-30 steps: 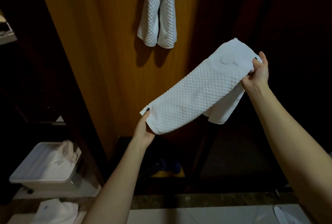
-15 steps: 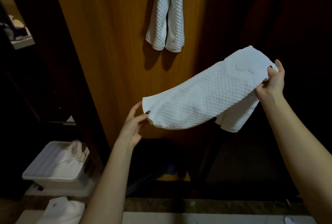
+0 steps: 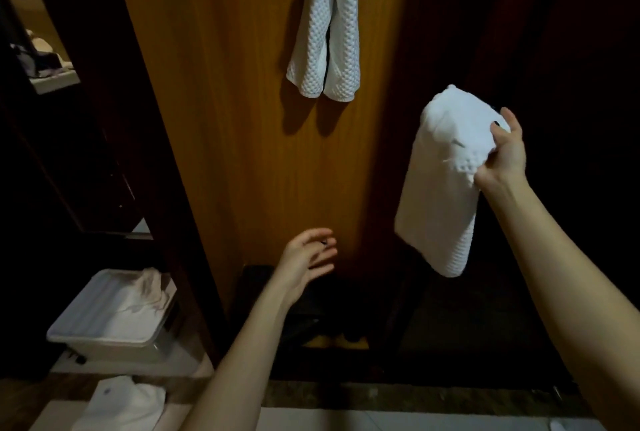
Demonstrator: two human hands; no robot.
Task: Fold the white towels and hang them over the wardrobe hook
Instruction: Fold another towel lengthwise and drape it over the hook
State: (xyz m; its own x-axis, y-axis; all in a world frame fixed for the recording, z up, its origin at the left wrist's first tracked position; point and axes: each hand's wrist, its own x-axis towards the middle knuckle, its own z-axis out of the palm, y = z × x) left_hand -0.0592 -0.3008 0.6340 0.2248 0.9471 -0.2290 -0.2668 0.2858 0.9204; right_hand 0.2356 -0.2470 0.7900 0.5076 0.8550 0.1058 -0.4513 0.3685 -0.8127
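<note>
A folded white waffle towel (image 3: 440,188) hangs down from my right hand (image 3: 502,153), which grips its top end at the right of the wooden wardrobe panel (image 3: 242,119). My left hand (image 3: 308,261) is lower and to the left, fingers apart, holding nothing. A second white towel (image 3: 325,32) hangs doubled over at the top of the panel; the hook it hangs from is hidden at the frame's top edge.
A white plastic bin (image 3: 104,323) with cloth in it sits on the floor at lower left. Another white cloth (image 3: 121,403) lies in front of it. Dark wardrobe space opens on the right, and a shelf with clutter (image 3: 41,63) at far left.
My left hand let go of the towel's lower end and dropped away. The towel, earlier stretched between both hands, now hangs straight down from my right hand.
</note>
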